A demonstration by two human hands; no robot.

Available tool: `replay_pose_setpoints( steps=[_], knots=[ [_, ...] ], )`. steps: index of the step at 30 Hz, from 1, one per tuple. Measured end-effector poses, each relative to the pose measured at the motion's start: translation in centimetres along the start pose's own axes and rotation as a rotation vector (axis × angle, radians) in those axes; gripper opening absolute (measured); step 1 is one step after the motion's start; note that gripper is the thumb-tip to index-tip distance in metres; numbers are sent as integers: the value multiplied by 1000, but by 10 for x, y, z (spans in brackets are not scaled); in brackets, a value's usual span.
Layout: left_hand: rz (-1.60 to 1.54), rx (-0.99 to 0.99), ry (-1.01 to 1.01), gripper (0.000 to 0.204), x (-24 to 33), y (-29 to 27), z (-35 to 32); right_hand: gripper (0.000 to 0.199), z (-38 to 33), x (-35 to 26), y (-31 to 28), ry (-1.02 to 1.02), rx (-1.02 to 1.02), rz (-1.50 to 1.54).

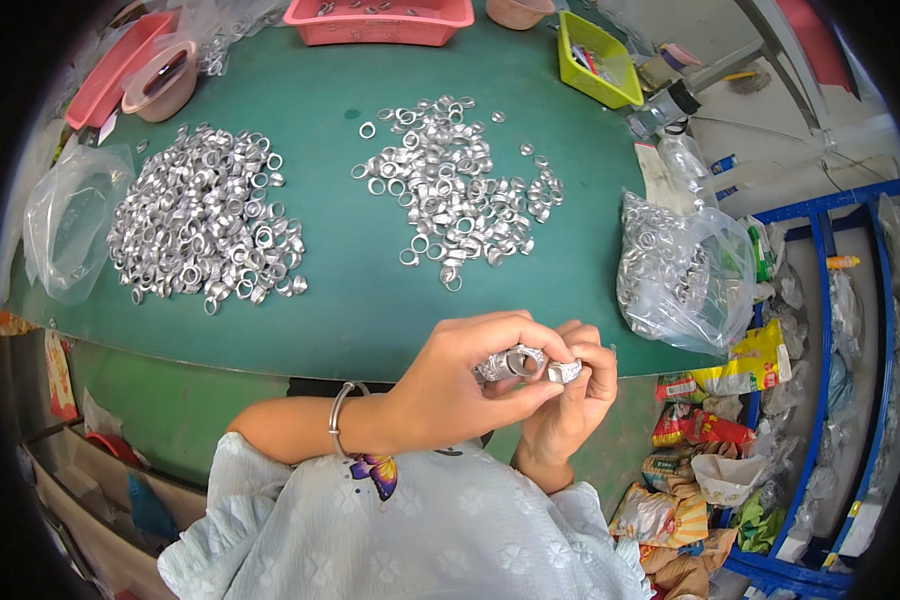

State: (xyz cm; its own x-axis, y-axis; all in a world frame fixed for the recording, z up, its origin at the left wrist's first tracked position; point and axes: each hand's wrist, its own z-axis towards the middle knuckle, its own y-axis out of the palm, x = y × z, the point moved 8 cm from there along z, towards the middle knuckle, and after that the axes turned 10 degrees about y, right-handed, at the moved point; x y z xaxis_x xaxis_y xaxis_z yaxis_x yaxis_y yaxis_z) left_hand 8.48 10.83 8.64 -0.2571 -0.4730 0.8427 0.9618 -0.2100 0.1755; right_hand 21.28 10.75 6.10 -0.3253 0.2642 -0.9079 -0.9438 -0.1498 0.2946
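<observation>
Clamped in both hands, just over the near table edge: a short stack of silver rings (511,362) in the left hand (460,385), fingers curled shut around it, thumb underneath. Pinched between thumb and forefinger of the right hand (570,395), one more ring (564,372), touching the right end of the stack. Hands pressed together, knuckles meeting above the rings. On the left wrist, a thin metal bangle (338,418).

Beyond the grip, straight ahead on the green table (350,300), a loose heap of rings (455,190), spread flat. Ahead and to the left, a bigger, denser heap (205,215). Farther left of that, a crumpled clear bag (70,215), contents not clear. Right of the grip and slightly ahead, at the table edge, a clear bag of rings (680,270), bulging.

Far across the table: a pink tray (380,20) with a few rings inside, a green bin (598,60) to its right, a pink bowl (160,82) to its left.

Below and right of the grip, off the table, a pile of coloured wrappers (700,450) beside a blue metal frame (820,380). Directly under the hands, a pale patterned top (420,530) with a butterfly patch (375,470).
</observation>
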Motion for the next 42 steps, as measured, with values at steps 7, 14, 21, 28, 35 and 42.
replay_pose_setpoints(
  steps=[7,14,21,28,35,42],
  knots=[
    [12,25,109,22,10,2,1,26,-3,-13,8,64,-58,12],
    [4,3,97,21,15,1,-1,28,-3,-12,20,239,-217,280],
    [59,15,234,24,25,3,0,30,-4,-15,25,312,-243,332],
    [117,-31,329,27,35,5,-1,32,-8,-22,26,356,-276,283],
    [113,-36,304,26,35,4,0,32,-6,-27,31,384,-321,272],
    [124,18,269,24,29,-8,0,39,2,-22,37,387,-295,192]
  ],
)
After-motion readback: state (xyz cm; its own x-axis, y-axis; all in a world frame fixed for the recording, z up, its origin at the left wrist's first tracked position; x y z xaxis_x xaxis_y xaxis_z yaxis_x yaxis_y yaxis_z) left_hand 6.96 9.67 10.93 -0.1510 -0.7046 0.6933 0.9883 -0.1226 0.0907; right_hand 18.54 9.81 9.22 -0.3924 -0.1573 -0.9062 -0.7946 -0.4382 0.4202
